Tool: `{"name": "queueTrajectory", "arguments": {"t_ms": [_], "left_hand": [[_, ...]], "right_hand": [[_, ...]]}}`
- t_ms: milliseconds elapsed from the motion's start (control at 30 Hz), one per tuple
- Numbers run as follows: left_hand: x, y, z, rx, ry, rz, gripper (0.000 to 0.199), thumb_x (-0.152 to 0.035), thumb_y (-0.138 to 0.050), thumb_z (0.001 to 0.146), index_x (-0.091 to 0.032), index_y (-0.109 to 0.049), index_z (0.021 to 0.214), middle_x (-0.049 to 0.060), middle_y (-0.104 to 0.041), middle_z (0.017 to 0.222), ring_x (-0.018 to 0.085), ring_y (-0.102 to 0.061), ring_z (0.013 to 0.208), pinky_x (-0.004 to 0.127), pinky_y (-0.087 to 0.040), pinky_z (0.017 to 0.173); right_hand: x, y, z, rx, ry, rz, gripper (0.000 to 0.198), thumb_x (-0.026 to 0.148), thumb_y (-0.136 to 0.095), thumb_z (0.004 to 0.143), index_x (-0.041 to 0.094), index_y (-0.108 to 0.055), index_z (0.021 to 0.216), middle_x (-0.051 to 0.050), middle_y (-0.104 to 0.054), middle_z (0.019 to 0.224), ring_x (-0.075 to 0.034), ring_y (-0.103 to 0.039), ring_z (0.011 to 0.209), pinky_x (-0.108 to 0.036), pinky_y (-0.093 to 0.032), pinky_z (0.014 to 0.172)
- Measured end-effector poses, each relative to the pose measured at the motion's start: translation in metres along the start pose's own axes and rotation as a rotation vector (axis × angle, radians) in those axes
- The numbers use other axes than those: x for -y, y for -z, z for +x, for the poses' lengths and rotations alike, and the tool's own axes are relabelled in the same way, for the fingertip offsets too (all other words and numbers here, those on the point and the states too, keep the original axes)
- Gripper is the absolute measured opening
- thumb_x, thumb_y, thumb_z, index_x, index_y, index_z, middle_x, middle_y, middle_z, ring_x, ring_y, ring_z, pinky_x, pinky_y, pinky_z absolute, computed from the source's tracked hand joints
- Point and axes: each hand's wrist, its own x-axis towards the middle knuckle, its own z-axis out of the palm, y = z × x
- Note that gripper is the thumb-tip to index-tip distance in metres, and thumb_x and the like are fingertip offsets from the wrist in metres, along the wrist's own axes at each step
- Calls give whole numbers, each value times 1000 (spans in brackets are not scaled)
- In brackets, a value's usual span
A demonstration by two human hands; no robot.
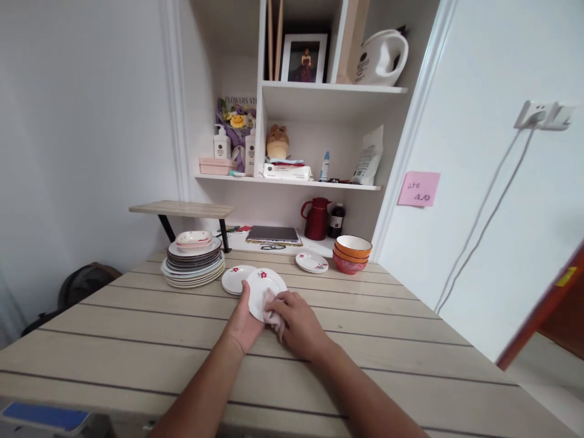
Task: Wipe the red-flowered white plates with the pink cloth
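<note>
A small white plate (261, 291) with a red flower is tilted up over the table, and my left hand (245, 319) grips its left and lower edge, thumb on the face. Bunched in my right hand (298, 319) is a pale pink cloth (274, 313), pressed against the plate's lower right part. Just behind the held plate lies a short stack of similar flowered plates (235, 278). Farther back to the right is another small stack of flowered plates (312, 263).
At the left stands a tall stack of plates (194, 267) with small dishes on top, beside a low wooden riser (182, 210). Stacked bowls (351, 252) stand at the back right, near a red jug (316, 219). Glasses (272, 247) and a laptop (272, 233) lie at the back.
</note>
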Motion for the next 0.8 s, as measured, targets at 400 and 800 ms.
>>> {"name": "queueTrajectory", "arguments": {"t_ms": [400, 800], "left_hand": [[17, -9, -5, 31, 279, 157, 64, -63, -49, 86, -19, -55, 133, 13, -68, 121, 30, -60, 117, 43, -44, 99], [10, -7, -5, 19, 198, 130, 64, -62, -50, 86, -16, -57, 130, 13, -69, 117, 27, -63, 110, 36, -47, 94]], "right_hand": [[-25, 8, 1, -190, -200, -98, 61, -3, -49, 66, 28, -65, 115, -7, -57, 116, -24, -50, 103, -38, -41, 89], [5, 2, 1, -59, 55, 29, 42, 7, -56, 78, 27, -66, 114, -7, -60, 110, -22, -53, 98, -35, -43, 85]]}}
